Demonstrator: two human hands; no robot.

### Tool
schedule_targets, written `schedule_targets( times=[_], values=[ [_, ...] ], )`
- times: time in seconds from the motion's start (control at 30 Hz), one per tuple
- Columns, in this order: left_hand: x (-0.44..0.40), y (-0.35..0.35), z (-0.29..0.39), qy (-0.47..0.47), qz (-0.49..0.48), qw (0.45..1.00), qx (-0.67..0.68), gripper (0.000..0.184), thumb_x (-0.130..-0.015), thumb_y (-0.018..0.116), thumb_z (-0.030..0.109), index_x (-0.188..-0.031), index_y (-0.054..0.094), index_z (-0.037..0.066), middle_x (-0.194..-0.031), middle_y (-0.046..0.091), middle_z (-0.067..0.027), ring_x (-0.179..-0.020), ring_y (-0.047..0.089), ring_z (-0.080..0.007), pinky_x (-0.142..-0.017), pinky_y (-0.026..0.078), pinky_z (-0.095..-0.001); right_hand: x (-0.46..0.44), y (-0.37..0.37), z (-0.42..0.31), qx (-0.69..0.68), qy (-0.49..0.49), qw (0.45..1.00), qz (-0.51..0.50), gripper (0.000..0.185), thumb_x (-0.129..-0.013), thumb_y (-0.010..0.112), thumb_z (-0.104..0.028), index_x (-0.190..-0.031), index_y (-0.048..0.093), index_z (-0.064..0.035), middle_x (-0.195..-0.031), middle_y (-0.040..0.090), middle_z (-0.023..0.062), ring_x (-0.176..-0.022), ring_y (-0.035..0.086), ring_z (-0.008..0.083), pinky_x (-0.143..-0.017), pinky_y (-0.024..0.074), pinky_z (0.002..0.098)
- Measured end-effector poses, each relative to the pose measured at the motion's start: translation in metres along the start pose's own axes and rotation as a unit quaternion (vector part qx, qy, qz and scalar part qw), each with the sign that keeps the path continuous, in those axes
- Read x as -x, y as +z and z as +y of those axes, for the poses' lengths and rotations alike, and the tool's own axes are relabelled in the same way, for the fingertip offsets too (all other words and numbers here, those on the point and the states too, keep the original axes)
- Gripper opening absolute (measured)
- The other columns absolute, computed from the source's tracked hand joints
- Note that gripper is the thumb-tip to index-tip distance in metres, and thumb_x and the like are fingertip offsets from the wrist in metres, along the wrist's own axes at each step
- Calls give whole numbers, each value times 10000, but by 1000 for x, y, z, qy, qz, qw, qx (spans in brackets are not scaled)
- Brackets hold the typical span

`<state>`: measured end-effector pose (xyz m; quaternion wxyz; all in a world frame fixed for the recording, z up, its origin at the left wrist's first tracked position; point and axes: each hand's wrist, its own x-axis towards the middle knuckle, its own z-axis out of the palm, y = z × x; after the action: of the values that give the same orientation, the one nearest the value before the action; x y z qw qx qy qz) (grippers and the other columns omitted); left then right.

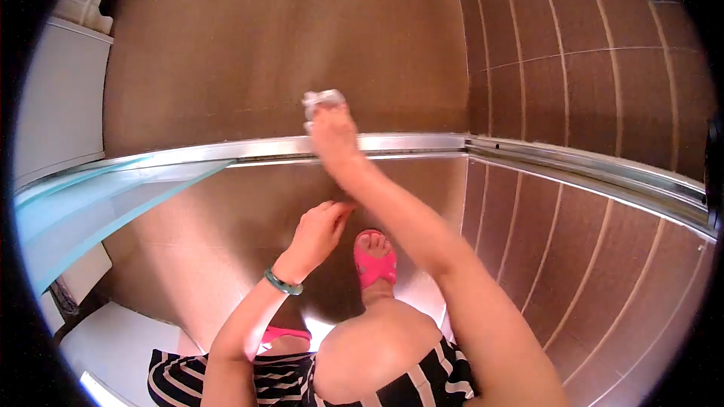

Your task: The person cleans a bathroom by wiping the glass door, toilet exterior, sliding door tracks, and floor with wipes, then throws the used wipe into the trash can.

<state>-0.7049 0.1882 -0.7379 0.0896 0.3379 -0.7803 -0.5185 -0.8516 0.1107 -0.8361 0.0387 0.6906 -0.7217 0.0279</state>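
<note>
A crumpled white cloth (324, 96) is clamped in the fingers of the right hand (334, 134), which is stretched over the metal rail (415, 144). The cloth is held just beyond the rail; whether the floor (286, 38) is touched cannot be told. On the rail's near side, the left hand's (320, 232) fingers are drawn together; whether anything is pinched cannot be told. Nearer than the rail, a pink sandal (375, 270) is worn.

right arm (490, 309) stretched forward, right hand (334, 136) clenched, slightly blurred; left arm (253, 316) extended less far, left hand (318, 232) curled near the right forearm (403, 215)
</note>
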Motion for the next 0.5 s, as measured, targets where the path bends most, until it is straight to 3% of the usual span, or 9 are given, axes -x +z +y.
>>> schedule_targets(
  times=[0.03,0.07,0.13,0.17,0.23,0.3,0.33,0.37,0.5],
  values=[
    [-2,2,-1,-1,2,1000,4,174,-857,564,25,-1009,647,37,-911,644,-158,-847,626,-357,-720,517,-425,3,-5,28,34,24,992,122,196,-775,606,-147,-931,655,-38,-909,629,96,-861,615,263,-861,478,387],
    [-2,5,-3,5,4,1000,25,211,-842,568,8,-1037,644,35,-938,643,-169,-867,625,-364,-740,516,-421,5,-22,55,150,28,988,-36,232,-760,644,-175,-944,697,-44,-970,648,101,-987,604,277,-889,449,391],
    [-3,7,-3,11,6,999,45,250,-828,572,-9,-1065,641,33,-966,642,-180,-886,624,-371,-759,514,-418,10,-4,131,157,70,985,23,153,-763,616,-122,-884,694,-70,-818,675,73,-766,657,215,-725,503,352],
    [-3,8,-2,15,3,999,41,247,-829,580,-8,-1064,641,35,-967,643,-176,-887,627,-365,-761,517,-407,17,4,172,120,94,987,48,117,-792,590,-102,-845,692,-77,-777,675,78,-737,661,218,-702,510,357],
    [-4,9,1,20,2,999,35,244,-830,588,-6,-1064,641,36,-967,644,-171,-888,630,-359,-763,520,-397,25,-11,226,140,174,969,-101,141,-853,543,-90,-840,683,-90,-831,687,115,-766,671,250,-660,533,374],
    [-4,11,2,13,-3,999,36,230,-842,594,9,-1064,643,42,-968,645,-163,-886,635,-347,-758,523,-389,42,-28,258,24,280,952,-122,172,-867,506,-23,-871,678,-27,-915,667,216,-851,665,363,-709,547,437],
    [-3,12,2,12,-2,999,36,230,-842,594,9,-1064,643,42,-968,645,-163,-886,635,-347,-758,523,-389,46,-39,262,15,244,963,-109,164,-825,539,-12,-862,698,-29,-884,653,253,-896,640,413,-783,522,491],
    [-3,12,1,19,0,999,38,223,-849,592,15,-1064,644,44,-963,646,-162,-884,636,-345,-755,523,-388,52,-49,263,-37,289,947,-137,169,-811,552,-35,-887,702,-18,-902,642,275,-886,625,443,-793,510,490],
    [-2,13,1,30,2,999,40,200,-863,592,37,-1056,646,46,-949,645,-159,-875,635,-345,-739,519,-390,71,-54,279,-71,329,917,-212,191,-813,567,-142,-885,702,-28,-910,664,229,-880,631,414,-786,499,474]
  ],
)
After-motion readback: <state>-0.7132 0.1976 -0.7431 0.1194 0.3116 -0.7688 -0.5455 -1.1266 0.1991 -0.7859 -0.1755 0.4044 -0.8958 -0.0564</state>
